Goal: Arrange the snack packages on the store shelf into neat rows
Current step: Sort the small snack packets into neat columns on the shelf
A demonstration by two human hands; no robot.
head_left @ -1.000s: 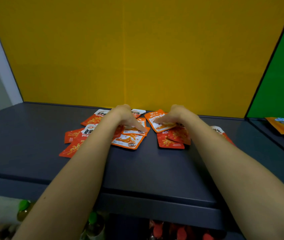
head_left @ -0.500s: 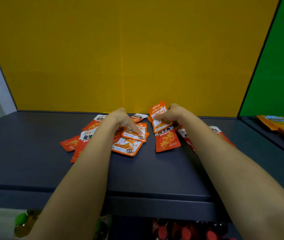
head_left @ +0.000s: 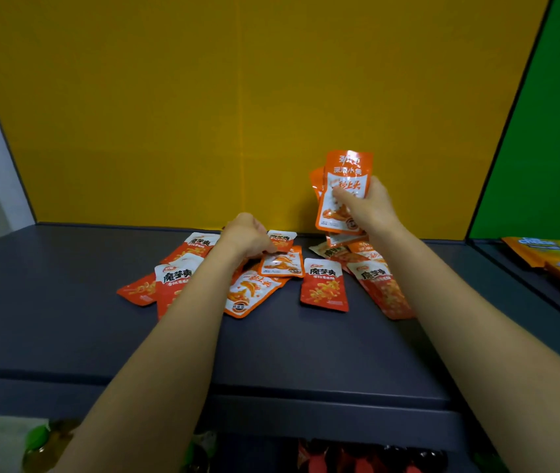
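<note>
Several small orange-and-white snack packets (head_left: 323, 284) lie scattered on the dark grey shelf (head_left: 67, 302), near the yellow back wall. My right hand (head_left: 370, 208) grips a few packets (head_left: 347, 179) upright, lifted above the pile at the right. My left hand (head_left: 249, 233) is low over the middle of the pile, its fingers curled down onto a flat packet (head_left: 282, 262); whether it pinches that packet is hidden by the knuckles. More packets (head_left: 176, 278) lie under and left of my left forearm.
A green panel (head_left: 545, 131) divides off the neighbouring bay at the right, where yellow-orange bags (head_left: 558, 257) lie. Bottles with green caps (head_left: 38, 438) and red items (head_left: 340, 455) stand on the shelf below. Bare shelf stretches left and in front of the pile.
My right hand has risen from the pile with a few packets held upright. My left hand stayed on the middle packets. The view moved closer.
</note>
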